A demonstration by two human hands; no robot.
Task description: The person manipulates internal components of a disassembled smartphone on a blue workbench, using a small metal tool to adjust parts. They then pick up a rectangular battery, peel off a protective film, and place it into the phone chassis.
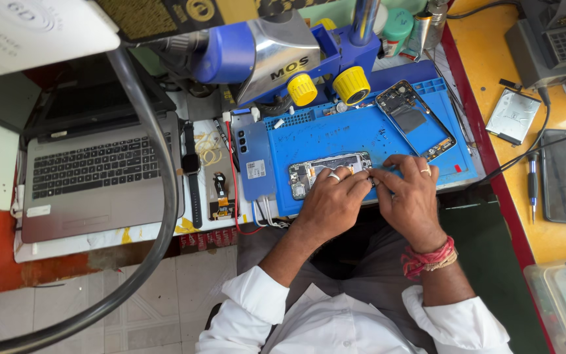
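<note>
Mid-frame, left hand [331, 196] steadies the opened phone [327, 172] on the blue mat [361, 134]; right hand [409, 193] pinches something unseen beside it; keep both wrists planted.

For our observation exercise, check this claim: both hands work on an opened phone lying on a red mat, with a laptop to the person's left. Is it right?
Not quite. The mat is blue, not red, as the head view shows. Both the left hand and right hand do work on the opened phone, and the laptop sits to the person's left.
</note>
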